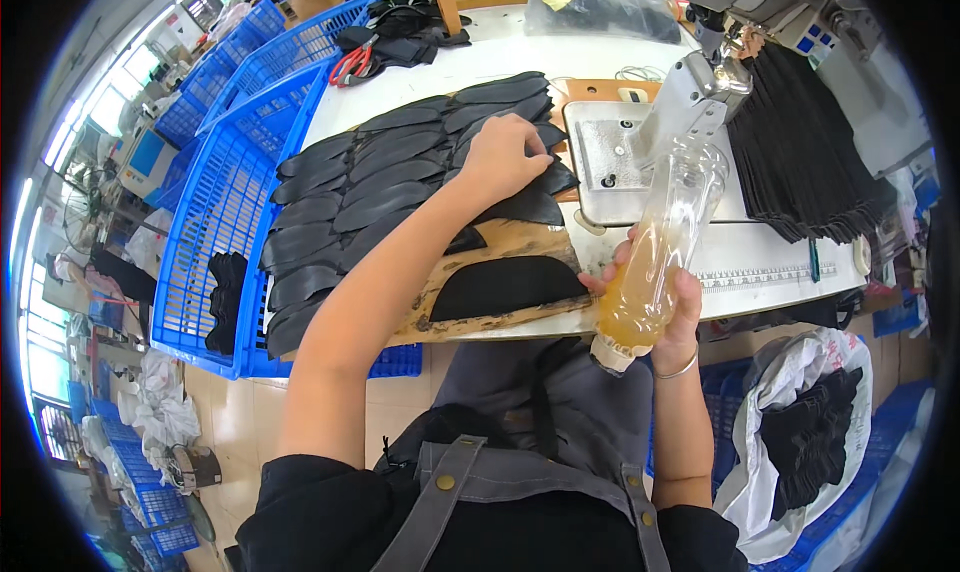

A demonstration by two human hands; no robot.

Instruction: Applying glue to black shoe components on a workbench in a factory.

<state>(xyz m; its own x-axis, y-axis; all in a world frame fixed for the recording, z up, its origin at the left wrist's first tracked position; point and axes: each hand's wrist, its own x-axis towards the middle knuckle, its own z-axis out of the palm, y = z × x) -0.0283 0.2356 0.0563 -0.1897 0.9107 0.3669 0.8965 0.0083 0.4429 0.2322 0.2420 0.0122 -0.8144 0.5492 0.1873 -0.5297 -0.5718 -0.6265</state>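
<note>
My right hand (682, 312) is wrapped round a clear plastic bottle (650, 262) of amber, glue-like liquid. The bottle is tilted mouth down, its neck wrapped in beige tape. Overlapping rows of black, curved, leather-like pieces (390, 172) cover the board at the left. At their right end my left hand (510, 157) is closed, thumb and fingers pinched at the edge of a black piece (530, 207); its fingertips are partly hidden. A single black half-oval piece (510, 288) lies flat on the stained brown board (460, 322) near the table's front edge, left of the bottle.
A sewing machine (690, 102) stands at the right, with stacked black strips (800, 152) beside it. Blue crates (215, 242) line the left side. Red-handled scissors (352, 64) lie at the back. A white sack (740, 472) with black pieces stands lower right.
</note>
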